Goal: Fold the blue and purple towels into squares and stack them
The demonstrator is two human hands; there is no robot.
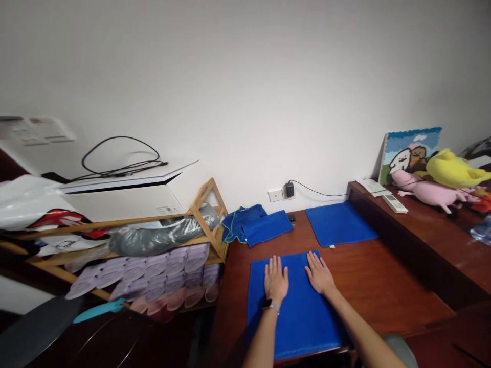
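A blue cloth (295, 317) lies spread on the brown wooden table (387, 286), reaching its front edge. My left hand (275, 280) rests flat on the cloth's far left part, fingers stretched forward; a watch sits on that wrist. Near the far right corner, my right hand (319, 274) presses flat with its fingers out. Neither hand grips anything. Behind them is a folded blue cloth (268, 228), partly over a crumpled blue cloth (240, 220) with a light green edge. Another blue cloth (339, 223) lies flat at the back right.
On the left, a wooden rack (209, 220) holds several pale slippers (164, 268) and a white box (126, 199). A raised wooden ledge (433, 230) on the right bears a remote control (395, 203), plush toys (429, 189) and a picture (412, 153). A plugged-in charger (289, 189) trails a black cable.
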